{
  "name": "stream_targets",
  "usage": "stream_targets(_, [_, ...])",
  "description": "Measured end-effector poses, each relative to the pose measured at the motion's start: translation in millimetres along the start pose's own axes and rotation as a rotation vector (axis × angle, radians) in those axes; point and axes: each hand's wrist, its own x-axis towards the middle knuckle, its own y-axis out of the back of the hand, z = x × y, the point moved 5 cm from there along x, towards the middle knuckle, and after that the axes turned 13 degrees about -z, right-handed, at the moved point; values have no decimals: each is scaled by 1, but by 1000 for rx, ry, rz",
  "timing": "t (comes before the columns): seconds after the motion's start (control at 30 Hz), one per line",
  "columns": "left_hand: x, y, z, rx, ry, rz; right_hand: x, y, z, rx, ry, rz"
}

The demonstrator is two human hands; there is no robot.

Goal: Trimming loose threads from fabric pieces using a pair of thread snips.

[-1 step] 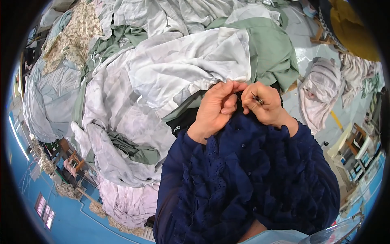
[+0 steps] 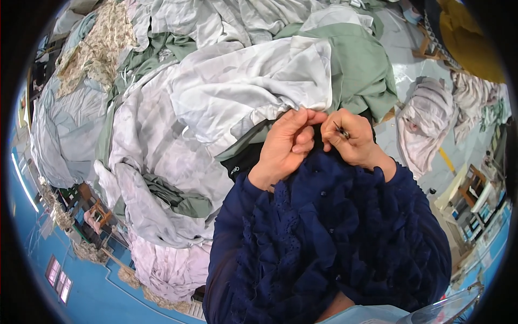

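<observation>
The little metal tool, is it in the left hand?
No, the little metal tool is in the right hand, while the left hand is at the edge of the white cloth.

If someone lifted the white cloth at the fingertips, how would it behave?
Probably floppy: the white cloth slumps into soft folds. It looks thin, so it may be light for its size. Lifting it might drag the green cloth, which meets its right edge.

The left hand (image 2: 291,140) pinches the near edge of a white cloth (image 2: 243,81); just beside it, the right hand (image 2: 349,137) curls around a small dark tool (image 2: 341,130). A pale bundle (image 2: 426,110) lies on the grey floor (image 2: 403,58).
</observation>
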Motion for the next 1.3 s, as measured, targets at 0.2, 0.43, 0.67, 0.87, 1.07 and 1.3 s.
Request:
stream_targets(0.2, [-33,7,4,449,-48,245,7,-3,9,43,-118,-73])
stream_targets(0.43, [-71,4,9,689,-168,330,21,-3,-20,-321,-42,-234])
stream_targets(0.67, [-88,2,9,662,-122,373,18,-22,-24,-636,119,-221])
stream_targets(0.87, [-92,2,5,623,-129,370,14,-29,-29,-790,260,-138])
stream_targets(1.07, [-92,0,3,619,-89,355,13,-31,-35,-842,346,-128])
stream_targets(1.3, [-92,1,3,658,-69,369,15,-35,-37,-854,368,-155])
